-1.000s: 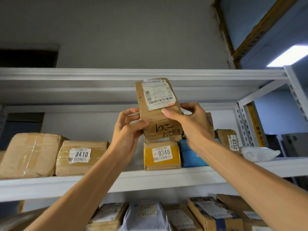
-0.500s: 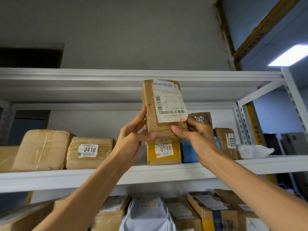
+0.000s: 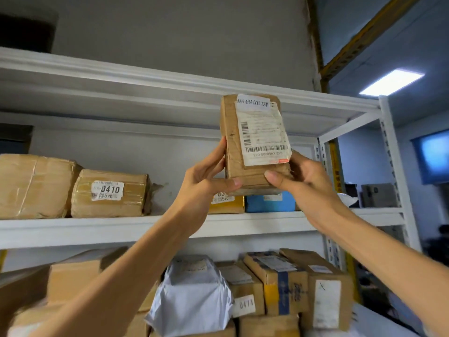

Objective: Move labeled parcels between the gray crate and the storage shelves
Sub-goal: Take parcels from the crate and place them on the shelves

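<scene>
A taped brown cardboard parcel (image 3: 233, 147) with a white barcode label stands upright in the air in front of the white storage shelves (image 3: 155, 227). My left hand (image 3: 204, 176) grips its lower left edge, thumb across the bottom front. Its lower right corner sits in the grip of my right hand (image 3: 301, 181), thumb on the front. Behind the hands on the middle shelf are a yellow parcel (image 3: 228, 203) and a blue parcel (image 3: 269, 203), both partly hidden. The gray crate is not in view.
On the middle shelf at left lie a brown parcel labelled 0410 (image 3: 109, 193) and a larger brown parcel (image 3: 34, 186). The lower shelf holds several boxes and a white poly bag (image 3: 194, 290). The shelf's upright post (image 3: 396, 171) stands at right.
The parcel has been turned and raised a little, so its barcode label now faces me squarely. My view has moved closer and to the left, hiding the small parcels at the right.
</scene>
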### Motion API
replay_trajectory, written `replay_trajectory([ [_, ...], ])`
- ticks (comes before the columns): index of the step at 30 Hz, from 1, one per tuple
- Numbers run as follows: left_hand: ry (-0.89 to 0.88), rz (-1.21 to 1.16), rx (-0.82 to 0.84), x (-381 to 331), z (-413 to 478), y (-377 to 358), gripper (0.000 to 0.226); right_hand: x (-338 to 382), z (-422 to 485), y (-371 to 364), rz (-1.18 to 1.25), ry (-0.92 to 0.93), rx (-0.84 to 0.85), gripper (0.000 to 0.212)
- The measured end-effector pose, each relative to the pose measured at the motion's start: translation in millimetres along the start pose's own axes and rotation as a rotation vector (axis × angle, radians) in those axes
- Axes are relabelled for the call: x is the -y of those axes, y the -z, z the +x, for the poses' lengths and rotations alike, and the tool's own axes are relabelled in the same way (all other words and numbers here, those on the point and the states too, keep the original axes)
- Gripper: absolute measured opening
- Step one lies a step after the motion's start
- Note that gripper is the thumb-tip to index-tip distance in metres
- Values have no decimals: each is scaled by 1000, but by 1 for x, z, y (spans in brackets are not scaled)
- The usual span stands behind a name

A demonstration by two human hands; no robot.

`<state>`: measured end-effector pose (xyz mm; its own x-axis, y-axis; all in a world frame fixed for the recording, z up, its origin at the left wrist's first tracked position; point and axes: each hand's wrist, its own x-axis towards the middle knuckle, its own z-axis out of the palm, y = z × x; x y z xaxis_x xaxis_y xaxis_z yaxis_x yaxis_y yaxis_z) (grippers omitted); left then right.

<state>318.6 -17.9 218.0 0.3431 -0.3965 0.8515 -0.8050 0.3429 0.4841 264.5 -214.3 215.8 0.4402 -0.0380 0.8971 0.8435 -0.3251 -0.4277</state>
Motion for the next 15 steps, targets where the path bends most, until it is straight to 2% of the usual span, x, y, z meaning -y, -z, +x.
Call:
replay_trajectory([
  [7,55,-250,108,32,-11,-70,93,25,-64,56,-249,-88,-149,52],
  [11,69,-414,216,43,-18,-135,88,50,-113,97,-388,-166,-253,60],
  [15,105,-566,369,48,-30,-214,86,88,-172,141,-569,-238,-367,54],
])
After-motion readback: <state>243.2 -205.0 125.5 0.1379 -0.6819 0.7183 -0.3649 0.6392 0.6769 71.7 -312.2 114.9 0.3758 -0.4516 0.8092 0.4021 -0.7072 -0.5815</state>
